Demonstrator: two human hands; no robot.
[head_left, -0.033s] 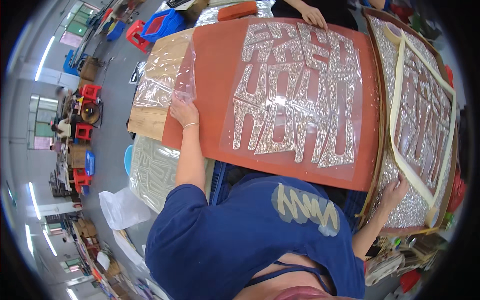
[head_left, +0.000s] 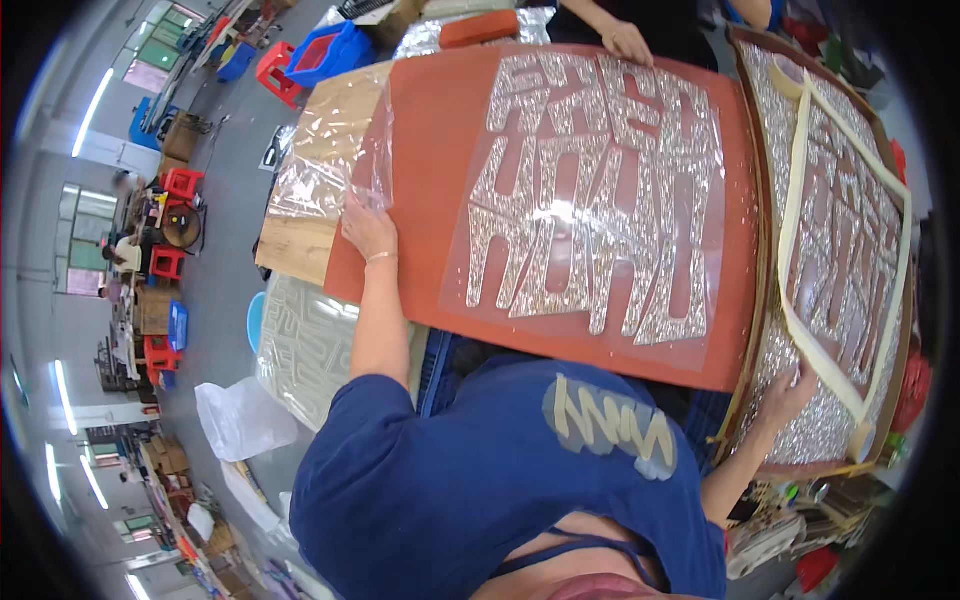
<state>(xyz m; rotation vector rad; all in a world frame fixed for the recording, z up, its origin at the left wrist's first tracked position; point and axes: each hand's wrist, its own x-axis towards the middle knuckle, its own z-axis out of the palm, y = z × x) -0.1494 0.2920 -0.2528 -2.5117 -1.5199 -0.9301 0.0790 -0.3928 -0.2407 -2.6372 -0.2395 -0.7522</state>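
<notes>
My left hand [head_left: 372, 232] is closed on the lower corner of a clear plastic film [head_left: 330, 165]. That film lies over a pale wooden board and the left part of a red-brown mat [head_left: 430, 150]. On the mat rests a clear sheet [head_left: 715, 275] bearing glittering stone-covered shapes [head_left: 560, 170]. My right hand [head_left: 788, 395] is at the near left edge of a cream-edged stencil frame [head_left: 822, 362], its fingers bent against that edge and partly hidden. Beneath the frame, loose glittering stones [head_left: 785, 440] fill a shallow tray [head_left: 765, 330].
Another person's hand [head_left: 627, 42] rests on the far edge of the mat. A tape roll [head_left: 787, 75] sits at the frame's far corner. A red-brown block [head_left: 478, 29] and blue bins [head_left: 330, 52] stand beyond. Left of me lie a pale patterned sheet [head_left: 305, 345] and white plastic [head_left: 245, 420].
The view has shifted slightly. The other person's hand at the mat's far edge has changed its pose a little. My hands stay at the film and the frame.
</notes>
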